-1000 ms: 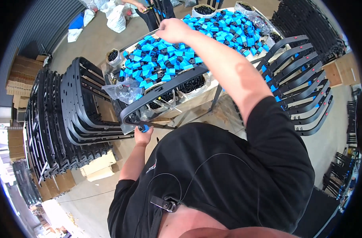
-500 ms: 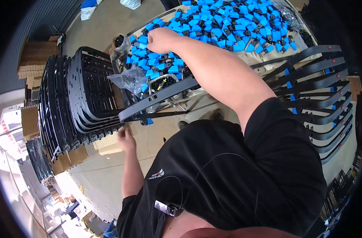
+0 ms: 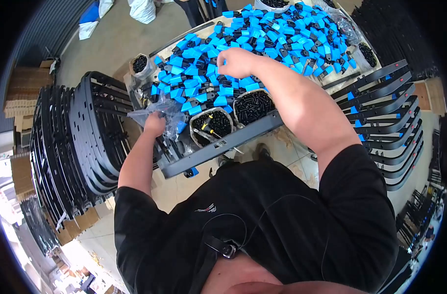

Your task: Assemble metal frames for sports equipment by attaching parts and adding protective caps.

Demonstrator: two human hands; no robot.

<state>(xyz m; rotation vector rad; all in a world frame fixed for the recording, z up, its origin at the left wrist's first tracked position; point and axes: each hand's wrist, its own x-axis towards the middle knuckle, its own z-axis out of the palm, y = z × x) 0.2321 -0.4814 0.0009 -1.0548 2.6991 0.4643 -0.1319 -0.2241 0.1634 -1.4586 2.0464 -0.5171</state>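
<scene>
Over the pile of blue-and-black plastic pieces (image 3: 194, 73), my right hand (image 3: 237, 62) has its fingers curled together. What they hold, if anything, is hidden. My left hand (image 3: 155, 123) is closed at a clear plastic bag (image 3: 172, 115) by the table's left end; its fingertips are partly hidden. A long black metal frame (image 3: 223, 145) lies across the table's near edge, between my body and the pile. Behind it stand a bag of small black parts (image 3: 211, 128) with a yellow-handled tool (image 3: 210, 125) on top, and a bag of black pins (image 3: 253, 107).
Black metal frames (image 3: 81, 132) stand stacked at the left. More curved frames (image 3: 395, 125) with blue pieces on them hang at the right. Another bag of black parts (image 3: 140, 63) sits at the table's far left corner. A person's legs (image 3: 196, 12) show beyond the table.
My left hand has risen from beside the frame's left end to the plastic bag. My right hand has shifted right over the pile. The view has moved, showing more of the parts bags.
</scene>
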